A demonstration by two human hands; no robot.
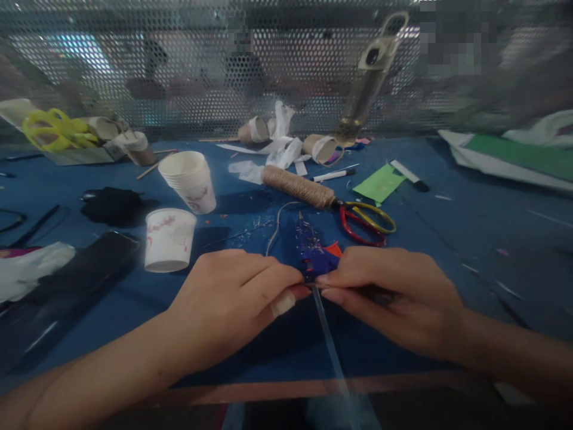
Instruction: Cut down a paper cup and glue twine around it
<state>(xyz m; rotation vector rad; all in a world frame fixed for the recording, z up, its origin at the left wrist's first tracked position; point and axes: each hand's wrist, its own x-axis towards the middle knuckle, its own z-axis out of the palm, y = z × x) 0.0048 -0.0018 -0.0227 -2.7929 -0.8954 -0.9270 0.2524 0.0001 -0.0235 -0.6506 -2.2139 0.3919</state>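
While my left hand [233, 298] and right hand [394, 292] both pinch the blue glue gun [313, 254], its clear stick [329, 340] points nearward over the worktop [470, 227].

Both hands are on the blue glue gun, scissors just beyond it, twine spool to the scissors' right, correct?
No. The head view shows the twine spool left of the scissors, not right. Left hand and right hand do hold the blue glue gun.

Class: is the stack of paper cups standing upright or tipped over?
Upright, leaning slightly: the stack of paper cups stands on its base on the blue table, open mouth up.
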